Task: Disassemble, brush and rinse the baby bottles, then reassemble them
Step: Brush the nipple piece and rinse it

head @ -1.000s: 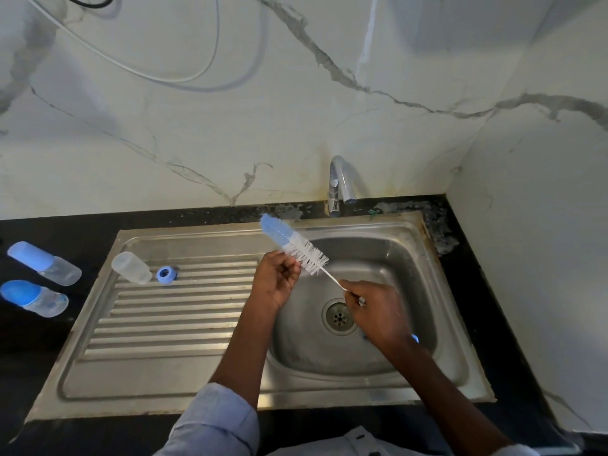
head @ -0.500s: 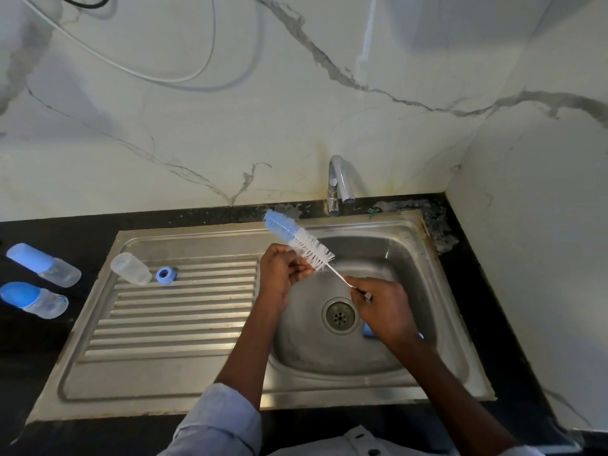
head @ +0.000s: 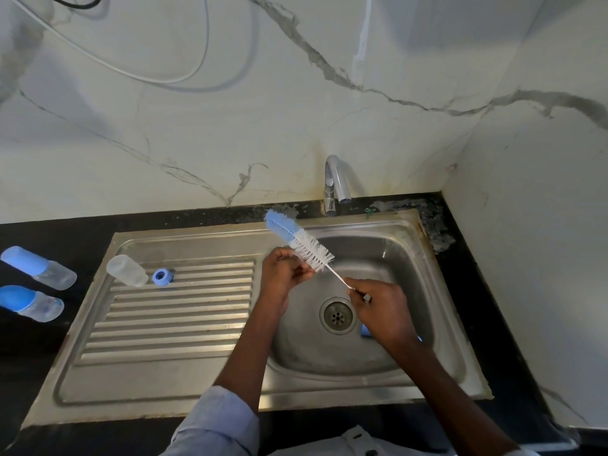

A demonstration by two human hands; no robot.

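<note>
Blue-capped bottles (head: 36, 284), two, one brush (head: 299, 245)

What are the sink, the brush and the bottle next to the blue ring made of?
Sink: looks like steel, grey and dully shiny, with pressed ridges and some stains.
Brush: a thin white stem, probably plastic, with white bristles and a fuzzy blue tip that could be sponge or soft bristles.
Bottle: probably plastic, cloudy and see-through.
Ring: probably plastic, plain blue.
</note>
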